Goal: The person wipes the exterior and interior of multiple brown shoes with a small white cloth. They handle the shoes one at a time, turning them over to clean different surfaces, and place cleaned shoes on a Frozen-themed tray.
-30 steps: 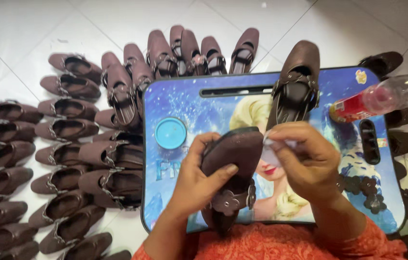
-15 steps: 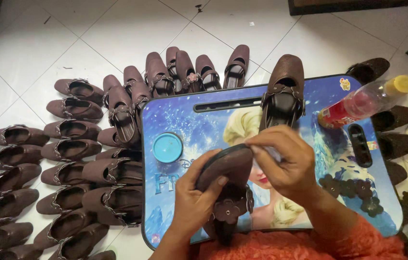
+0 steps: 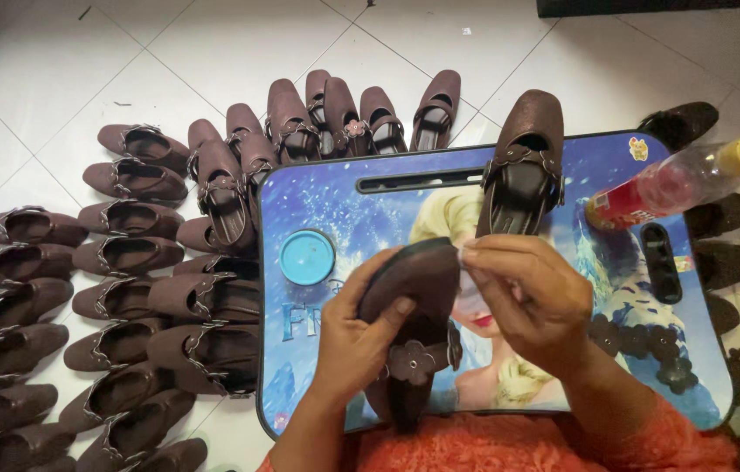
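Brown shoe [image 3: 411, 301] gripped sole-up in left hand [image 3: 354, 336], long axis toward the body; right hand [image 3: 527, 301] pinched shut on its toe edge.

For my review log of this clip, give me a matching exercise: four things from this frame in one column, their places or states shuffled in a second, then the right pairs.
Things:
1. brown shoe
2. second brown shoe
3. plastic bottle
4. round blue cup holder

Places or states:
A. lying on its side at the lap desk's far right corner
B. set into the lap desk's left part
C. held sole-up between left hand and right hand
D. resting alone at the lap desk's far edge, opening up

Pairs: 1-C, 2-D, 3-A, 4-B
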{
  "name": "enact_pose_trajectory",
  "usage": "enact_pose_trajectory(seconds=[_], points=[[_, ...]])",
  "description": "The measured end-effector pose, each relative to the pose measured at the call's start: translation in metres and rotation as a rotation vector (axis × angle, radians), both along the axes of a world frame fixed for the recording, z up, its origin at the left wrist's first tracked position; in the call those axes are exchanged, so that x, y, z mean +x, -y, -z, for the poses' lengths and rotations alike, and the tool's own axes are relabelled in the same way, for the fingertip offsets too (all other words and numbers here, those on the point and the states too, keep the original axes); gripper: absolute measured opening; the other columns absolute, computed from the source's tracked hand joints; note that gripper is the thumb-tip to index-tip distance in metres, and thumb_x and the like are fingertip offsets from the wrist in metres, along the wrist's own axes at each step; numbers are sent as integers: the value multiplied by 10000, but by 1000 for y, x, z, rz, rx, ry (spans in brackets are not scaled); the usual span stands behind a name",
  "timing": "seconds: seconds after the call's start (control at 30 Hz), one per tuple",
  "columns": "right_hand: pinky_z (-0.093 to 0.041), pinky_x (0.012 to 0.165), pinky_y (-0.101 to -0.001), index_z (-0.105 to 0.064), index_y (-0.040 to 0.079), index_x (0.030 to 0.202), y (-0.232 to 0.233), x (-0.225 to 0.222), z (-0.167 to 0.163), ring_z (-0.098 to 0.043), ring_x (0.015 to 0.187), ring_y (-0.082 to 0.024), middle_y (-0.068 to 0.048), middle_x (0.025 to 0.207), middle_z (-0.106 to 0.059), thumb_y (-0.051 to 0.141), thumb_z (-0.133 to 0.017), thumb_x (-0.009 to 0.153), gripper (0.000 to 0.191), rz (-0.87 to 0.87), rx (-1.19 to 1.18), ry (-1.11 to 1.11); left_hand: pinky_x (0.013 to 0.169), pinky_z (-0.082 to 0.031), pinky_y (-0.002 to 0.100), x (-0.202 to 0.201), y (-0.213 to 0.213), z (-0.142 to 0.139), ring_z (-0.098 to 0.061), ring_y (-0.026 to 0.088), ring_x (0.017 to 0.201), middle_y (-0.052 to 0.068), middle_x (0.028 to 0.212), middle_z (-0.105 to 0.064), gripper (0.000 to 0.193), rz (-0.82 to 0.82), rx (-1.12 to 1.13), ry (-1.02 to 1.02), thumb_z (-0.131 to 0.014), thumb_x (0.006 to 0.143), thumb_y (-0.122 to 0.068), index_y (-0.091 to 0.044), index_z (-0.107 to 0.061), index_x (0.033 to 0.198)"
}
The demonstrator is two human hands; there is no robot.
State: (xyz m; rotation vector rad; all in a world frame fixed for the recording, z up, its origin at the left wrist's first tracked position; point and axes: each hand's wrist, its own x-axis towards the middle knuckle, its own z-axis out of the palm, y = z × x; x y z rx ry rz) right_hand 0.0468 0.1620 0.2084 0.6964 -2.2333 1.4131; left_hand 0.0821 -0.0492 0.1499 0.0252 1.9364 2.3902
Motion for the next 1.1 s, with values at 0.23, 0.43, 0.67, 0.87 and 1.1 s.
enact_pose_trajectory(seconds=[0.23,0.43,0.67,0.87,1.1], points=[[-580,710,-232,-736,28,1098,-19,2,11,-698,930,-139,-96,1122,-700,-38,-731,932,178,43,-92,213,1039,-537,373,-53,1,78,-669,211,1169,79,1282,-677,773,48,706,206,-534,942,-671,-63,-516,1417],[-528,758,-260,-745,43,1129,-5,-19,5,-651,911,-142,-92,1116,-668,-36,-762,943,203,-20,-27,90,1012,-543,369,-54,-45,113,-672,208,1138,78,1256,-680,756,166,1059,516,-526,951,-675,-67,-529,1401],[-547,733,-268,-736,31,1135,10,-22,19,-688,886,-156,-94,1044,-684,-18,-749,938,203,-85,60,158,980,-551,365,-61,-55,117,-676,204,1102,77,1226,-683,739,143,1063,544,-517,961,-679,-73,-544,1382],[-551,669,-262,-731,52,1120,1,4,35,-704,833,-157,-82,1021,-700,-13,-737,897,232,-46,139,271,952,-557,362,-63,-46,132,-680,200,1071,76,1201,-686,725,124,1032,590,-509,970,-683,-78,-557,1366],[-563,715,-305,-746,70,1083,-27,-1,43,-704,859,-196,-70,993,-697,10,-763,847,244,-270,249,151,921,-564,358,-63,-49,141,-684,196,1035,75,1171,-689,710,154,1005,645,-500,980,-687,-83,-572,1347]])
